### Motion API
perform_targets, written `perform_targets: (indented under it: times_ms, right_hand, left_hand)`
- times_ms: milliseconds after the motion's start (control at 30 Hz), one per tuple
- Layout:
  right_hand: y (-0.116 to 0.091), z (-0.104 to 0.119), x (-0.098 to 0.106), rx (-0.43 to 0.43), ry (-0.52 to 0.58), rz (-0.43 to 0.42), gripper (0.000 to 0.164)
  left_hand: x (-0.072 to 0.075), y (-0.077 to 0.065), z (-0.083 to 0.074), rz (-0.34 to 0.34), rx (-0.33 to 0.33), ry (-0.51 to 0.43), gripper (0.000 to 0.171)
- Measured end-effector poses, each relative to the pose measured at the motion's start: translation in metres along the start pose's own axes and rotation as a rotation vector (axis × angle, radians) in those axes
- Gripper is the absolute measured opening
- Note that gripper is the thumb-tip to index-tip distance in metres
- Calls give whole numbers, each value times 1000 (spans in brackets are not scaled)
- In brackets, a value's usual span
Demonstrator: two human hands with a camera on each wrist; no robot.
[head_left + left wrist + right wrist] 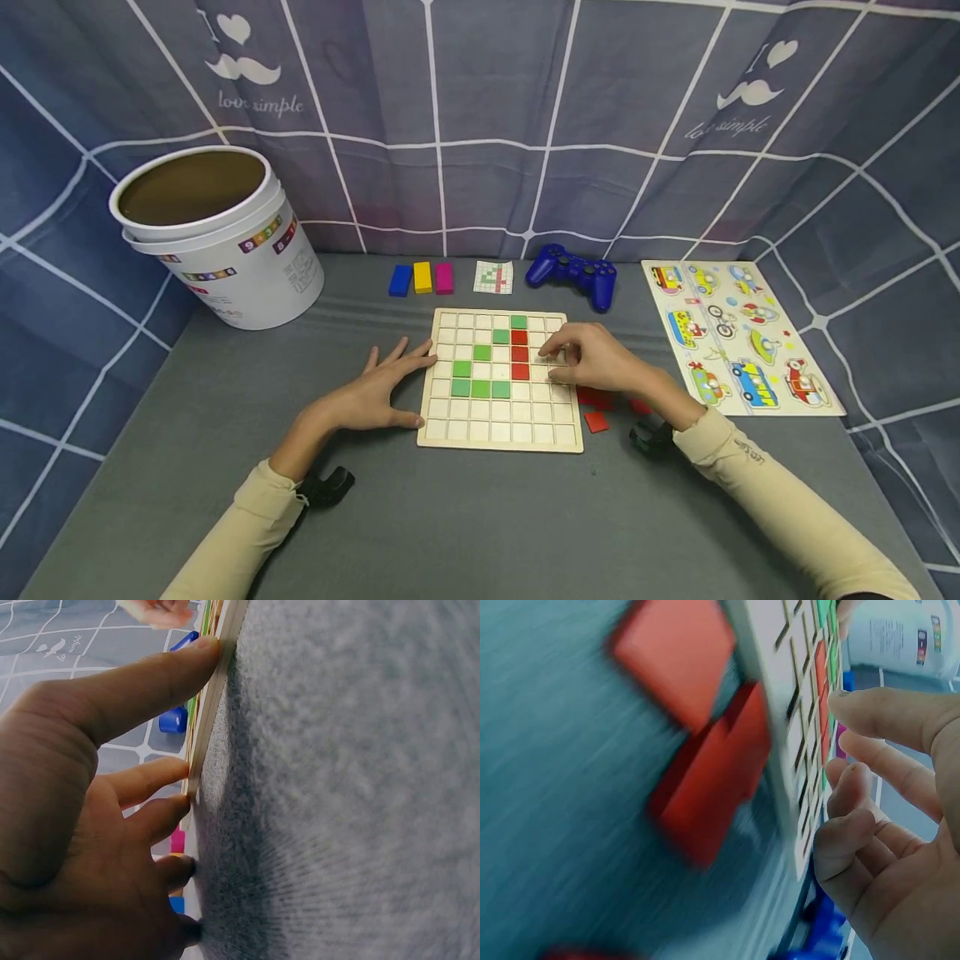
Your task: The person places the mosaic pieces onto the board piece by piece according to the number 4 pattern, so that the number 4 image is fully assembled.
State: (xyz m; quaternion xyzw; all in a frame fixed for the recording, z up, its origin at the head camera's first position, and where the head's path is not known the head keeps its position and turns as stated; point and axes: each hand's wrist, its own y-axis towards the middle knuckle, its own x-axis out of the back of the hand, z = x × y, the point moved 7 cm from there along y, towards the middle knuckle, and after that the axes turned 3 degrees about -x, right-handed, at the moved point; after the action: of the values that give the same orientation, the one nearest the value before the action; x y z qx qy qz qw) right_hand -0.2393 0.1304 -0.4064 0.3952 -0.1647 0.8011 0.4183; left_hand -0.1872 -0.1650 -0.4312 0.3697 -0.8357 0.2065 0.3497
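A wooden grid board (pixel 500 432) lies on the grey table, with several green tiles (pixel 481 389) and a column of 3 red tiles (pixel 520 354) set in its squares. My left hand (pixel 367 392) is at the board's left side, fingers spread, with thumb and fingertips against its edge, as the left wrist view also shows. Over the right part of the board hovers my right hand (pixel 596 357), its fingers loosely bent. In the right wrist view nothing shows between thumb and fingers. Loose red tiles (pixel 712 780) lie beside the board's right edge, partly under that hand.
Behind the board lie blue, yellow and pink blocks (pixel 444 278), a small pattern card (pixel 492 277) and a blue game controller (pixel 573 275). A large white bucket (pixel 247 267) stands back left; a picture puzzle board (pixel 738 337) lies at right. A checked curtain (pixel 487 100) hangs behind.
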Motion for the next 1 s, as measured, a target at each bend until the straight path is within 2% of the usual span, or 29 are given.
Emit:
perform_targets:
  times_ms: [233,467,700,1000]
  right_hand:
    - [-27,-6,12,-30,-41,5,29]
    - [-48,-12,13,-77,-94,36,31]
    - [-51,-13,7,-55,-98,51,23]
    - [-51,-11,15,-9,-107,-35,26]
  left_hand:
    - [0,0,0,-2,-1,9,95]
    - [0,1,2,-8,-2,11,95]
    - [0,1,3,-3,2,15,96]
    - [-2,2,2,-1,-10,-2,95]
